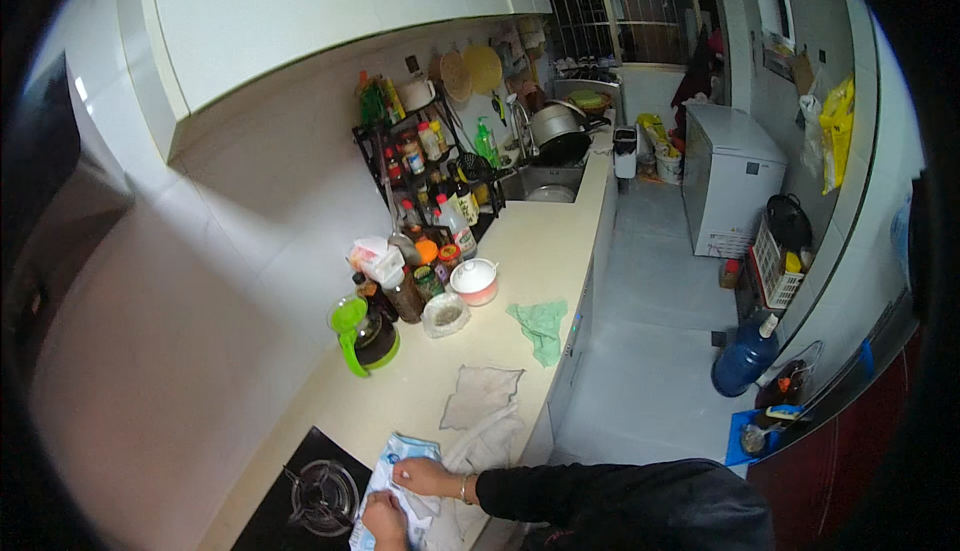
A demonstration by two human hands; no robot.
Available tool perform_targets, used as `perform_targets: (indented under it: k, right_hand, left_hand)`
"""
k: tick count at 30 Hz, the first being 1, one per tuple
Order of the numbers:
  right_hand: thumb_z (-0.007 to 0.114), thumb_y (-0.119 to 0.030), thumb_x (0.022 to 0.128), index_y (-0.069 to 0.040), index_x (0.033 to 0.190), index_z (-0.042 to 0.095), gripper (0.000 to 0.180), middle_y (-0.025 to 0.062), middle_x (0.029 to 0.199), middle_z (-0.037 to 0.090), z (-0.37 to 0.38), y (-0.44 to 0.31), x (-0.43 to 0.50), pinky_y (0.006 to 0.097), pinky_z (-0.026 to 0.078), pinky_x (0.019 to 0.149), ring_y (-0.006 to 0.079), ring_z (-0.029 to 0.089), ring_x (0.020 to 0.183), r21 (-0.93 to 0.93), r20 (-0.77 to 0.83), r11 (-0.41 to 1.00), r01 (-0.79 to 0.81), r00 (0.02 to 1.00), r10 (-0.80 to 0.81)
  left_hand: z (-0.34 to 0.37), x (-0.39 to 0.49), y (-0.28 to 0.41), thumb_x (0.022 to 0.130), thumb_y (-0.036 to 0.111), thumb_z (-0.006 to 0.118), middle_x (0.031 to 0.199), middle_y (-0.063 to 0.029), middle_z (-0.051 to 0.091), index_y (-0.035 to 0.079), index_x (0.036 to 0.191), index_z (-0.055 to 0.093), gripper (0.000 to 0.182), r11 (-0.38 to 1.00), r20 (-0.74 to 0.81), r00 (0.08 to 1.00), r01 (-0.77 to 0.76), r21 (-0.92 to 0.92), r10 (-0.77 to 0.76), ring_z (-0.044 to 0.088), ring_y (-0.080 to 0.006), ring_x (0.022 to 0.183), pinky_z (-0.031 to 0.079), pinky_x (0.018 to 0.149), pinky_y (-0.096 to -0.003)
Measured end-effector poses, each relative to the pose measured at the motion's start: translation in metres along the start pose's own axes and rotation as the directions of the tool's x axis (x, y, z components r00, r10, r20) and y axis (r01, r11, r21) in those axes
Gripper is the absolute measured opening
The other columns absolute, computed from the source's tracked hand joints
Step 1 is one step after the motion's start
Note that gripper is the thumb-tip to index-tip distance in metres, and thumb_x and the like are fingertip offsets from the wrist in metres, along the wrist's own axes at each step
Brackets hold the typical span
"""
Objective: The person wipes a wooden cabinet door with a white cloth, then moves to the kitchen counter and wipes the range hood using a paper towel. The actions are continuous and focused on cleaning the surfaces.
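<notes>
A blue-and-white soft plastic pack, apparently of wipes, lies on the counter beside the gas hob. My left hand grips it near its lower left edge, fingers bent. Higher on the same pack, my right hand has its fingers curled against the plastic; the fingertips are hard to make out. White cloth lies crumpled beside the right wrist. Just beyond it a thin, pale square cloth is spread flat, and a green cloth sits farther along near the counter's front edge.
Against the wall stand a green-handled glass pitcher, a plastic-lined bowl, a lidded pot and a black rack of bottles. Farther off is the sink. A white chest freezer and blue water jug stand on the floor.
</notes>
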State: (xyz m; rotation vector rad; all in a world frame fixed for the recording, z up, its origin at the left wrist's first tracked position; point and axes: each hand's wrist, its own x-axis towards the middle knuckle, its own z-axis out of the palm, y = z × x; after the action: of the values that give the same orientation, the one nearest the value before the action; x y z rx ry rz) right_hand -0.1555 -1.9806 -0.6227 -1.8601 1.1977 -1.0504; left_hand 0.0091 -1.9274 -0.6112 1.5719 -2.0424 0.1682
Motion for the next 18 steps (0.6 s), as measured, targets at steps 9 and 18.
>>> perform_targets:
  k: [9,18]
  right_hand:
    - [0.063,-0.030,0.088,-0.009,0.090,0.067,0.021,0.0158,0.087,0.070,0.004,0.011,0.004,0.0450,0.052,0.070,0.0352,0.067,0.081,0.081,0.011,0.997,-0.001,1.000,0.000]
    - [0.063,-0.027,0.092,-0.010,0.092,0.066,0.018,0.0091,0.092,0.069,0.001,0.015,0.005,0.0364,0.051,0.077,0.0264,0.065,0.086,0.081,0.078,0.990,-0.113,0.991,0.107]
  left_hand:
    - [-0.004,0.002,0.008,0.086,0.012,0.056,0.083,-0.0205,0.066,0.005,0.086,0.067,0.013,0.988,0.109,0.985,0.122,0.093,-0.132,0.065,-0.0408,0.079,0.051,0.069,-0.0527]
    - [0.015,-0.016,-0.028,0.094,0.013,0.055,0.082,-0.0080,0.061,0.000,0.092,0.062,0.015,0.543,0.119,0.849,0.430,-0.721,-0.515,0.055,-0.0165,0.077,0.048,0.072,-0.0321]
